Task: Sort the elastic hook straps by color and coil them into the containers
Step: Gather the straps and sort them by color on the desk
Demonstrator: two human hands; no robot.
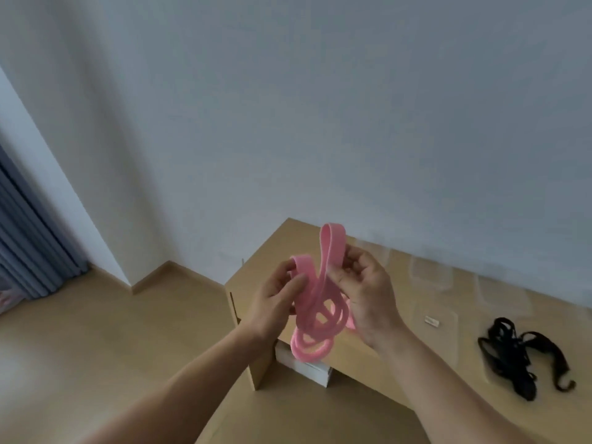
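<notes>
A pink elastic strap [315,310] hangs in loose loops in the air above the left end of a wooden table [358,357]. My left hand [277,296] grips one bend of it on the left. My right hand [368,293] pinches a tall loop that stands up above the fingers. The lower coils dangle between both wrists. A pile of black straps [515,354] lies on the table at the right. Several clear plastic containers [431,272] sit along the table's back, blurred.
A clear lid with a small white label [432,322] lies flat on the table right of my hands. A white box [304,368] sits under the table's left end. Wooden floor [105,331] spreads to the left, with a blue curtain [28,245] by the wall.
</notes>
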